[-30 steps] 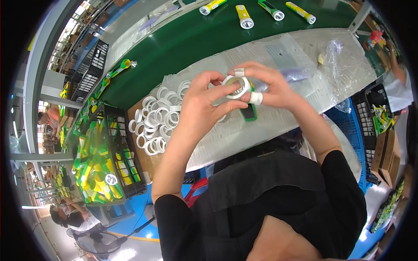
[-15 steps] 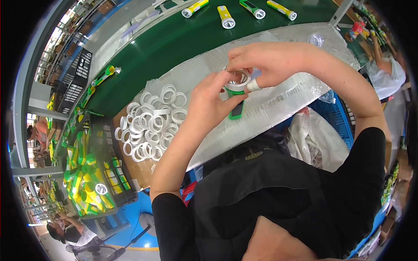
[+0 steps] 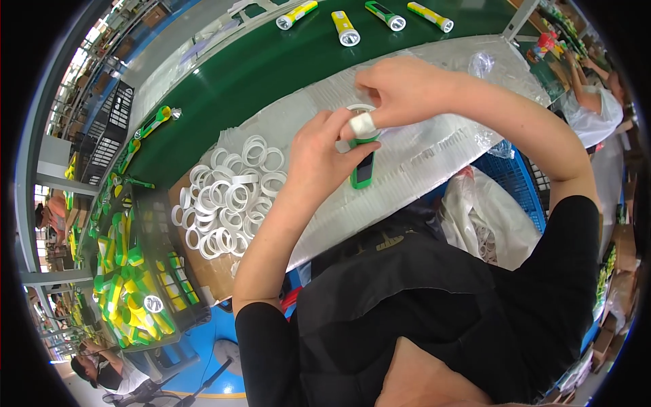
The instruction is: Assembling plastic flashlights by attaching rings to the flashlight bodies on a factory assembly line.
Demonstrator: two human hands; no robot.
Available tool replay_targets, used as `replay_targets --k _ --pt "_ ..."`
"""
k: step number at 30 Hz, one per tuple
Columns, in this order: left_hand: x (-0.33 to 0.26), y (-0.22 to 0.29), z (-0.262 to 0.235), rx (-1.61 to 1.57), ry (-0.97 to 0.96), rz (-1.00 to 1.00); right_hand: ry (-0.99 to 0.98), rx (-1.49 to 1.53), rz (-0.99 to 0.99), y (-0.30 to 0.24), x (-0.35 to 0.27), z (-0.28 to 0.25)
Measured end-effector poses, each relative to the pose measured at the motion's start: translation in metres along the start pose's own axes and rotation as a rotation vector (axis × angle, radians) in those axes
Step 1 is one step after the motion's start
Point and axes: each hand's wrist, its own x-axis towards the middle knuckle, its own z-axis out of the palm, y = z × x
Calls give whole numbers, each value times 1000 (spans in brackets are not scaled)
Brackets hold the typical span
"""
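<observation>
A green flashlight (image 3: 363,173) with a dark panel stands head-up on the plastic-covered bench in front of me. My left hand (image 3: 319,149) is closed around its upper part, thumb and fingers on either side. Over its head curls my right hand (image 3: 407,91), the white-wrapped thumb (image 3: 362,124) pressed across the front of the rim. A white ring (image 3: 361,108) shows at the head, partly hidden by the fingers. Left of my left forearm lies a heap of white rings (image 3: 230,197) on cardboard.
Several finished-looking flashlights (image 3: 346,30) lie on the green belt (image 3: 271,81) beyond the bench. A bin of green and yellow flashlight parts (image 3: 132,298) stands at the left. Right of me are a white sack (image 3: 485,217) and a blue crate (image 3: 519,183). Co-workers sit at both sides.
My right hand has rolled over the flashlight's head, its wrapped thumb moving from the right side across to the front. The left hand keeps its hold. The whole view has shifted slightly.
</observation>
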Motion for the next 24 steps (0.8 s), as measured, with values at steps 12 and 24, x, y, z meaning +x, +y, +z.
replay_targets --k 12,24 --pt "3 -4 3 -91 21 -22 189 189 -302 7 -2 9" --pt "-6 7 -32 -1162 -877 -445 389 311 -679 -17 -16 0"
